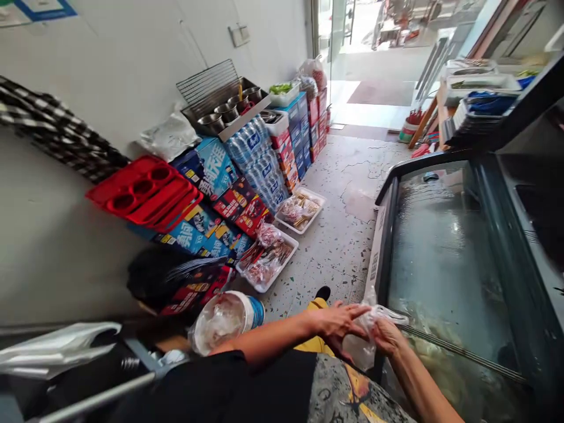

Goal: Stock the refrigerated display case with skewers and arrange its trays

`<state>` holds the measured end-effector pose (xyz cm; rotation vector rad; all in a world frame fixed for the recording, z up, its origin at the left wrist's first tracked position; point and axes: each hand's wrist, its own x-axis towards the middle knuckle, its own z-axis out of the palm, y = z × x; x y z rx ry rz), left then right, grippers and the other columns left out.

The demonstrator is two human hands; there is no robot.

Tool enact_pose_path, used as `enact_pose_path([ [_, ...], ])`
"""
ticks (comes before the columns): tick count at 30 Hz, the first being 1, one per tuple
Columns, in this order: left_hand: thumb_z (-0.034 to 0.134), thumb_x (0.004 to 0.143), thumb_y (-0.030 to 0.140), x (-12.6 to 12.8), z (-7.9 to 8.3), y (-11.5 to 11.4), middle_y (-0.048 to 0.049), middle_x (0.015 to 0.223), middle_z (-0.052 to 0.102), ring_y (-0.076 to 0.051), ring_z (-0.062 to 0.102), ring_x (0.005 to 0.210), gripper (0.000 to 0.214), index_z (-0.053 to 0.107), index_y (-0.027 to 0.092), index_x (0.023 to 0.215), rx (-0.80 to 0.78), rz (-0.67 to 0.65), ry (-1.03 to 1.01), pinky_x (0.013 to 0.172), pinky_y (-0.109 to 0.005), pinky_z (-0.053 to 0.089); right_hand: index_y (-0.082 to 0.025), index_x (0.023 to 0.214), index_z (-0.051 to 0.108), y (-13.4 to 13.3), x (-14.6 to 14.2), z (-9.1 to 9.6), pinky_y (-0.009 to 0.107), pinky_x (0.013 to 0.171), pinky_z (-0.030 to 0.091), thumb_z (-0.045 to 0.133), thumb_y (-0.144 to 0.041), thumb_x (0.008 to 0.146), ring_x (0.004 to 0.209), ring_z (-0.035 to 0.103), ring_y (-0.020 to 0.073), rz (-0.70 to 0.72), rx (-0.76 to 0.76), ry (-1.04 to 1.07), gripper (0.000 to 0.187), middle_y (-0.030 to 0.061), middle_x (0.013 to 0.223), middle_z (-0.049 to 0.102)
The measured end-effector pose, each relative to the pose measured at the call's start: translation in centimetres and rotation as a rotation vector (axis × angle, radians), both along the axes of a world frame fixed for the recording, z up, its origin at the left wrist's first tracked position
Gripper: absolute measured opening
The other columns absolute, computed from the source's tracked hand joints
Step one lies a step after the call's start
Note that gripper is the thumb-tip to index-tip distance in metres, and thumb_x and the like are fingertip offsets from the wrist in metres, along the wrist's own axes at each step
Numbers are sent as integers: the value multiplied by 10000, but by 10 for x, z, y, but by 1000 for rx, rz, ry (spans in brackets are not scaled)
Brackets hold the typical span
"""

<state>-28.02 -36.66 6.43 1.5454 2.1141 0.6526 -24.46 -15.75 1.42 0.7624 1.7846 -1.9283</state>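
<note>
Both my hands meet at the near left edge of a glass-topped chest freezer. My left hand and my right hand pinch a clear plastic bag between them, fingers closed on its top. The bag hangs down against the freezer's side. What the bag holds is too blurred to name.
Along the left wall stand stacked drink cartons, shrink-wrapped water bottles, red trays and a steel pan of bowls. Two white trays of skewers lie on the speckled floor. A bucket lined with plastic sits near my left arm.
</note>
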Motion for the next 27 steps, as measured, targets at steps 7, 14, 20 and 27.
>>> enact_pose_path([
  [7,533,926,172,12,-53,-86,-132,1422,560,-242,539,1283,249,683,192,1124,-64,460,-64,1121,-358,403,-194,869,637,-101,-16,-11,256,750,599,844,-243,520,777,702,174,-34,-530,-236,409,52,883,720],
  [14,392,911,64,-8,-104,-255,-102,1007,688,-215,630,939,335,555,143,1193,-559,1071,-256,878,-320,459,-192,919,585,-113,12,-65,317,687,609,732,-250,592,745,706,197,-71,17,-449,363,91,938,669],
  [20,495,803,22,65,-129,-434,-132,1071,679,-274,573,1118,385,540,132,1170,-936,1552,-369,973,-400,357,-202,801,572,-74,82,-130,331,648,590,619,-393,510,756,729,276,103,330,-725,351,136,833,676],
  [27,494,906,157,130,-229,-498,-51,883,673,-204,637,838,260,616,172,1136,-1179,1766,-564,675,-255,418,-218,705,624,-85,90,-200,355,622,580,610,-487,455,697,727,292,233,413,-743,368,139,794,710],
])
